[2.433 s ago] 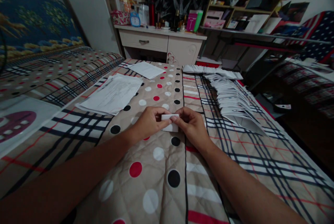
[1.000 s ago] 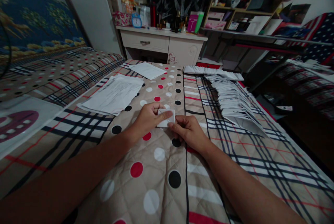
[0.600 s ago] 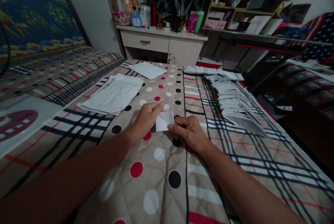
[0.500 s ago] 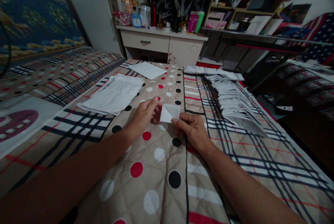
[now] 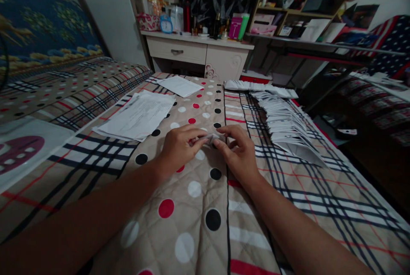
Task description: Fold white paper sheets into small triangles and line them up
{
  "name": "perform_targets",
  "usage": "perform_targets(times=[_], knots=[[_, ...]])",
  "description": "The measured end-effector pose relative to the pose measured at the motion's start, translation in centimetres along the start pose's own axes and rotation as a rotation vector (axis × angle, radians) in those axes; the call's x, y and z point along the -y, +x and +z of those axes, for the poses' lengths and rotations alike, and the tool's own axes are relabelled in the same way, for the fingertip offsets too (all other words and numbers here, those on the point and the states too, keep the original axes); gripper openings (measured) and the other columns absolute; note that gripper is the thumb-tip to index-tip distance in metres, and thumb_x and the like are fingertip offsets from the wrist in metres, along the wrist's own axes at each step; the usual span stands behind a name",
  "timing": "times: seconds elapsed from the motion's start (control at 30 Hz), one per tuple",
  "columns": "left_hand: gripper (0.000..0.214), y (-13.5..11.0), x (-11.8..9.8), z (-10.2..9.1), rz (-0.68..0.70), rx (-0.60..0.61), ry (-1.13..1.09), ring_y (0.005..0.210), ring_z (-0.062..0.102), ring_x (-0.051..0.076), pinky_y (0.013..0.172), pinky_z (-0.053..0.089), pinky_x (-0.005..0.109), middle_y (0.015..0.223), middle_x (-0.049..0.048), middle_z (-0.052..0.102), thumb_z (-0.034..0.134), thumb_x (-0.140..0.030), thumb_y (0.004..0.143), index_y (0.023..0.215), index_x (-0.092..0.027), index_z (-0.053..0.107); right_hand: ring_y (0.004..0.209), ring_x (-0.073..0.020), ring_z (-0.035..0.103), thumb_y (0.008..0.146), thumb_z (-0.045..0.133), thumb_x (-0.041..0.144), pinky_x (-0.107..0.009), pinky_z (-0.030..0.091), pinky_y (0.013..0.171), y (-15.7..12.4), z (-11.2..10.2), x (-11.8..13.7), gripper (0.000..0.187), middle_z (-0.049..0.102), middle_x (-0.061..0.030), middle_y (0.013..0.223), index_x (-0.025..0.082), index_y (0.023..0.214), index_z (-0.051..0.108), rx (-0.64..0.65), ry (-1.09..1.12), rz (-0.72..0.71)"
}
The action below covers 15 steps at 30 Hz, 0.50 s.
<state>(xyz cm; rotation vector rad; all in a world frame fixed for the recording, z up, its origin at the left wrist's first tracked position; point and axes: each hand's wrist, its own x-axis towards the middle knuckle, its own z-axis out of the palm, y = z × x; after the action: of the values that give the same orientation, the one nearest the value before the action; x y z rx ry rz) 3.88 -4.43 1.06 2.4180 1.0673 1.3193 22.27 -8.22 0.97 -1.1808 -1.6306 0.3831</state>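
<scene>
A small folded piece of white paper (image 5: 211, 137) is held low over the bedspread between my two hands. My left hand (image 5: 181, 144) pinches its left side between thumb and fingers. On the right side, my right hand (image 5: 237, 147) has its thumb and forefinger closed on the paper. Its folds are seen nearly edge-on, and the fingers cover part of them. To the left lies a stack of printed sheets (image 5: 137, 115), with a smaller stack of white paper (image 5: 181, 86) beyond it. A long row of folded paper pieces (image 5: 285, 125) stands to the right.
The patterned bedspread (image 5: 198, 241) lies under everything. Another line of folded white paper (image 5: 261, 88) runs across the far right. A white bag with a purple print (image 5: 25, 149) is at the left edge. Behind the bed stands a white dresser (image 5: 179, 53) bearing bottles and a blue clock (image 5: 165, 24).
The paper has tipped from facing me to nearly edge-on, and its folds now stand out. My left hand has turned and grips its left side; my right thumb and forefinger have moved up along it.
</scene>
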Motion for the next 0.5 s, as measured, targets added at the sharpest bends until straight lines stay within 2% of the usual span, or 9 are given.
perform_targets(times=[0.13, 0.2, 0.4, 0.5], knots=[[0.011, -0.32, -0.12, 0.11, 0.070, 0.049, 0.029, 0.074, 0.065, 0.014, 0.070, 0.050, 0.026, 0.083, 0.0042, 0.073, 0.064, -0.022, 0.086, 0.091, -0.020, 0.074, 0.090, -0.0203, 0.061, 0.086, 0.065, 0.027, -0.030, 0.048, 0.067, 0.04, -0.17, 0.65, 0.007, 0.068, -0.0054, 0.092, 0.023, 0.090, 0.068, 0.027, -0.041, -0.101], [0.010, -0.36, -0.16, 0.17, 0.085, 0.053, 0.035, 0.074, 0.065, 0.014, 0.070, 0.050, 0.026, 0.083, 0.0041, 0.072, 0.064, -0.022, 0.086, 0.090, -0.019, 0.073, 0.086, -0.0193, 0.061, 0.088, 0.063, 0.025, -0.030, 0.048, 0.067, 0.06, -0.15, 0.75, 0.007, 0.068, -0.0049, 0.088, 0.022, 0.086, 0.068, 0.025, -0.038, -0.121], [0.010, -0.01, -0.70, 0.10, 0.180, -0.032, 0.031, 0.087, 0.066, 0.017, 0.081, 0.051, 0.029, 0.091, 0.0055, 0.072, 0.062, -0.022, 0.088, 0.096, -0.019, 0.068, 0.084, -0.0185, 0.061, 0.088, 0.060, 0.022, -0.030, 0.048, 0.067, 0.18, 0.04, 0.63, 0.009, 0.067, -0.0051, 0.085, 0.021, 0.084, 0.067, 0.026, -0.029, -0.142], [0.007, 0.21, -1.01, 0.12, 0.211, -0.041, 0.026, 0.085, 0.065, 0.016, 0.079, 0.050, 0.029, 0.089, 0.0053, 0.071, 0.060, -0.019, 0.089, 0.093, -0.018, 0.066, 0.083, -0.0188, 0.061, 0.088, 0.058, 0.022, -0.031, 0.048, 0.068, 0.24, 0.14, 0.54, 0.009, 0.067, -0.0054, 0.084, 0.020, 0.084, 0.066, 0.024, -0.050, -0.177]])
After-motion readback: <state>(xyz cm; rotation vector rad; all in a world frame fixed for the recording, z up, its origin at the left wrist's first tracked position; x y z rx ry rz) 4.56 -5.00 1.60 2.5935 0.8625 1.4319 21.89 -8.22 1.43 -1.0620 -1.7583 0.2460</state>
